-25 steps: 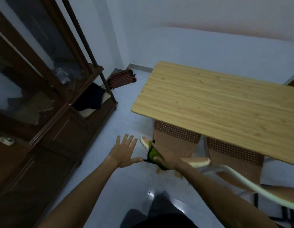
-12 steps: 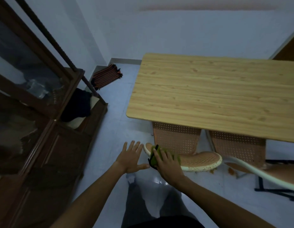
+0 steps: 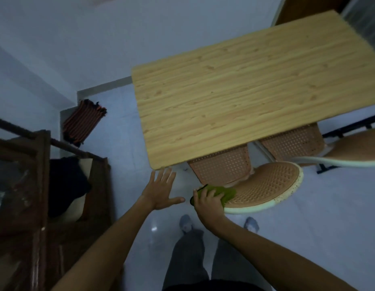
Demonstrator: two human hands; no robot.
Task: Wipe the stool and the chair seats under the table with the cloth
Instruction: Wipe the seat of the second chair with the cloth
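Observation:
A woven orange chair seat (image 3: 268,185) with a pale rim sticks out from under the wooden table (image 3: 234,95). My right hand (image 3: 207,203) presses a green cloth (image 3: 221,192) onto the seat's near left edge. My left hand (image 3: 161,191) hovers open, fingers spread, just left of the cloth and below the table corner, holding nothing. A second chair seat (image 3: 354,150) shows at the far right, its back (image 3: 293,141) tucked under the table beside the first chair's perforated back (image 3: 222,164).
A dark wooden glass-fronted cabinet (image 3: 35,185) stands at the left with dark clothing (image 3: 67,181) on its ledge. A folded striped mat (image 3: 83,122) leans in the far corner. My legs and shoes (image 3: 185,222) are on the pale tiled floor below.
The view has swung right and tilted, showing more of the seat. My right hand with the cloth stays on the seat's left edge; the left hand stays open beside it.

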